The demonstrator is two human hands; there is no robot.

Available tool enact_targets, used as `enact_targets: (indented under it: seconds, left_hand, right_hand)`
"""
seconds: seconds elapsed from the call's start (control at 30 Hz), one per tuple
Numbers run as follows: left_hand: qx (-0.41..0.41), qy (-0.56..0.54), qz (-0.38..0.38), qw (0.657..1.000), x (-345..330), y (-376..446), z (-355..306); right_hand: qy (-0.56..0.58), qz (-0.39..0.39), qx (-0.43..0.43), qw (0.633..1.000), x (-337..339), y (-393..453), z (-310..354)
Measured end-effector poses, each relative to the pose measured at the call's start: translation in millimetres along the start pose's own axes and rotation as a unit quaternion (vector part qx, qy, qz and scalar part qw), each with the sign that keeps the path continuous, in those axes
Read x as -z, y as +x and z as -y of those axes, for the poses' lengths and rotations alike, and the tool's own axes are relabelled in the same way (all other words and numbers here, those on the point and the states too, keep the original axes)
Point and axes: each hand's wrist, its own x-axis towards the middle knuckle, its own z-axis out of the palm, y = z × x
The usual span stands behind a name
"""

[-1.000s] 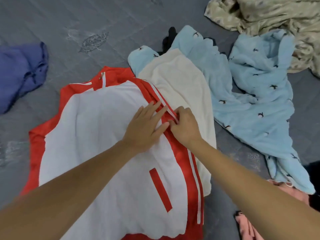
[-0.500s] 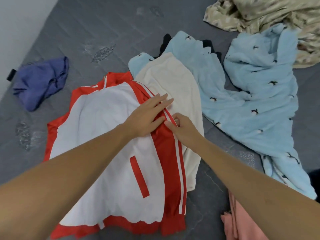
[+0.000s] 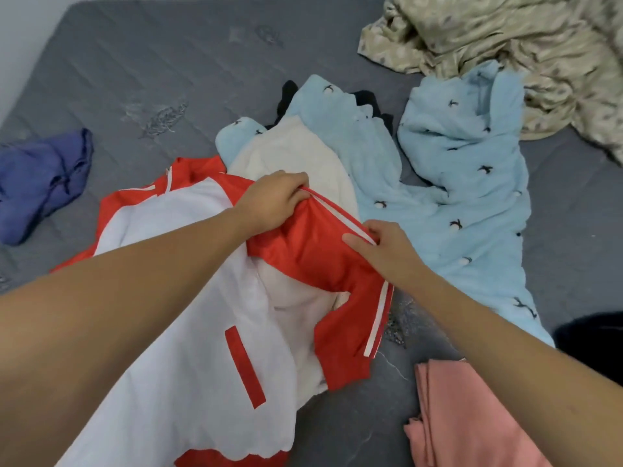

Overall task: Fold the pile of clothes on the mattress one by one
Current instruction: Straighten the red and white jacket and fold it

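Across the middle of the frame, on the grey mattress point(image 3: 135, 62), lies the red and white jacket point(image 3: 175, 315). Left of it sits a blue garment point(image 3: 40, 176). My left hand point(image 3: 273, 197) bunches the jacket's red sleeve point(image 3: 323, 264); my right hand point(image 3: 387, 247) pinches the striped edge. If either grip slips, I reckon the sleeve flops crooked onto the cream garment point(image 3: 296, 153) or the light blue pyjamas point(image 3: 455, 197).

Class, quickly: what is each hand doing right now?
Left hand: closed, gripping the red sleeve of the jacket.
Right hand: closed, pinching the same sleeve's striped edge.
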Motion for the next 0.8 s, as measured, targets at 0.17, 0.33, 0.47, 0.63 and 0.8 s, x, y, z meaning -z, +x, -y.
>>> enact_targets:
  seconds: [0.17,0.33,0.47,0.63,0.8]
  left_hand:
    - [0.017,0.012,0.014,1.0,-11,37,-3]
    - [0.018,0.009,0.033,0.999,-31,55,0]
    - [0.032,0.029,0.015,0.999,-37,67,-2]
    - [-0.006,0.049,0.029,0.998,-43,81,-11]
    - [-0.001,0.088,0.057,0.994,-53,85,-16]
  right_hand:
    - [-0.155,0.09,-0.046,0.983,54,14,-29]
    - [-0.145,0.089,-0.053,0.984,90,17,-57]
    - [-0.174,0.112,-0.046,0.977,119,14,-73]
    - [-0.274,0.146,-0.075,0.948,144,14,-81]
    - [-0.402,0.205,-0.146,0.88,155,15,-87]
